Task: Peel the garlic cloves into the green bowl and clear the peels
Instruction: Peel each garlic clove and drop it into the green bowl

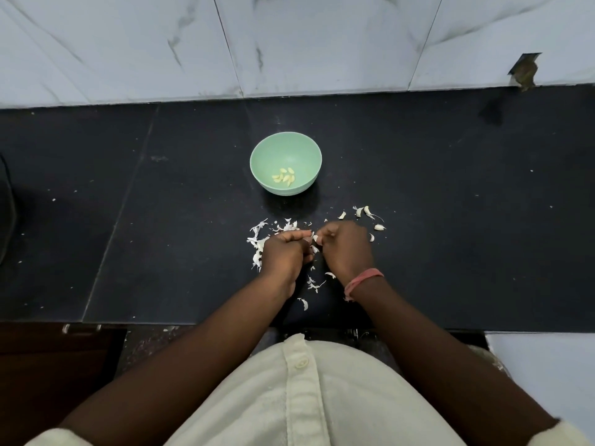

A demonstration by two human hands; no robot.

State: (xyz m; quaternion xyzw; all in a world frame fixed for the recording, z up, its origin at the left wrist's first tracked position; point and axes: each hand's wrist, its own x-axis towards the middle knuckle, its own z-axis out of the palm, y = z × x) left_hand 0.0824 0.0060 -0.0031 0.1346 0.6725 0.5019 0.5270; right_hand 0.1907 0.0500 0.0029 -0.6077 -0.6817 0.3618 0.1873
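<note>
We are curling the fingers [297, 235] of our left hand [283, 252] and our right hand [344, 249] toward each other, pinching a garlic clove [313, 237] between them; only a pale sliver of it is showing, the rest hiding behind our knuckles, so we cannot tell how much skin is clinging on. Peels [257, 244] are lying scattered beside and under the left hand, partly covered by it, and more are trailing toward the near edge of the dark surface [450, 220]. Unpeeled cloves [363, 212] are sitting just beyond the right hand. The green bowl [286, 156] is standing farther back, holding peeled cloves [284, 177], with open surface stretching wide on both sides.
</note>
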